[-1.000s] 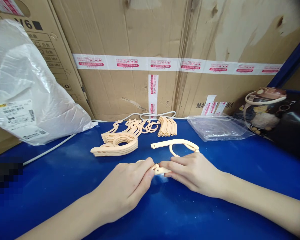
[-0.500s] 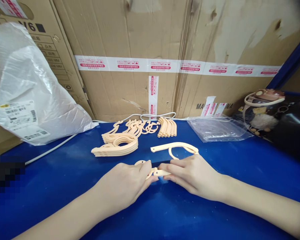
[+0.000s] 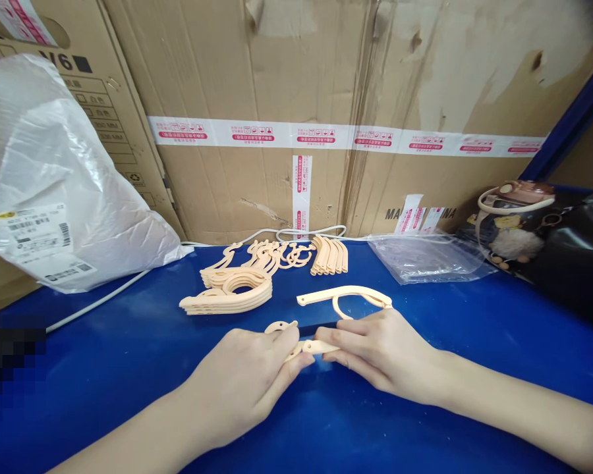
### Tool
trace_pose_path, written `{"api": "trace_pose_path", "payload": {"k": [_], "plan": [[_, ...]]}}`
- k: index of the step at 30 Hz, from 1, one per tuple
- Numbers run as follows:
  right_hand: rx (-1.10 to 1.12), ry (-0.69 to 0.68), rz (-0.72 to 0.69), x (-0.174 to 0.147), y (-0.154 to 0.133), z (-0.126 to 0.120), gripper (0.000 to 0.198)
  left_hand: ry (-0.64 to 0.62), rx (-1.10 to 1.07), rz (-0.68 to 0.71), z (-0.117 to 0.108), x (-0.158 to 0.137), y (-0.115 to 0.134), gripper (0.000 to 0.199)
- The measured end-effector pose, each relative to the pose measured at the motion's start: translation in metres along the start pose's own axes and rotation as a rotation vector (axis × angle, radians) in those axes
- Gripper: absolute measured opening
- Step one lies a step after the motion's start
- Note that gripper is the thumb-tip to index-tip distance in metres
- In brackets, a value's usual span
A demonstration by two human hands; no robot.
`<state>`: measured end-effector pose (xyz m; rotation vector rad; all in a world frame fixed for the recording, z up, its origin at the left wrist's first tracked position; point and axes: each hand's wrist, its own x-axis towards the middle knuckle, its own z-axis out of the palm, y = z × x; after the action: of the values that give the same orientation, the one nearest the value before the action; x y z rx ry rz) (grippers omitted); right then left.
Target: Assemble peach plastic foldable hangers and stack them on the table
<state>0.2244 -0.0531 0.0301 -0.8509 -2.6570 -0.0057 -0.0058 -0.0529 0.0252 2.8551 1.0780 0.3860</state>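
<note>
My left hand pinches a cream plastic piece whose curved, holed edge shows above my fingers. In my right hand is a cream plastic hanger arm, its round holed end turned toward the left hand. The two pieces meet or overlap between my fingertips; whether they are joined I cannot tell. Just beyond my right hand lies another curved hanger arm with a rounded loop under it, its right end close to my knuckles. Fingers hide most of both held pieces.
Stacked cream hanger parts, several hook pieces and a row of curved arms lie toward the back of the blue table. Cardboard boxes stand behind. A white parcel, clear plastic bag and dark bag flank them.
The held hanger arm and the left piece have shifted slightly against each other between my fingertips. The view has tilted a little; the things on the table lie as before.
</note>
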Motion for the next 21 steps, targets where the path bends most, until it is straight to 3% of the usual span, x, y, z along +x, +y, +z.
{"api": "trace_pose_path", "payload": {"k": [7, 14, 21], "plan": [[-0.154, 0.08, -0.054, -0.001, 0.001, 0.003, 0.032, -0.001, -0.282, -0.255, -0.013, 0.002, 0.003, 0.048], [-0.125, 0.091, -0.051, -0.001, -0.001, -0.002, 0.033, 0.09, -0.296, -0.125, -0.011, -0.001, 0.007, 0.049], [-0.145, 0.1, -0.072, -0.001, -0.001, 0.0, 0.033, -0.042, -0.155, -0.073, -0.01, -0.002, 0.006, 0.032]]}}
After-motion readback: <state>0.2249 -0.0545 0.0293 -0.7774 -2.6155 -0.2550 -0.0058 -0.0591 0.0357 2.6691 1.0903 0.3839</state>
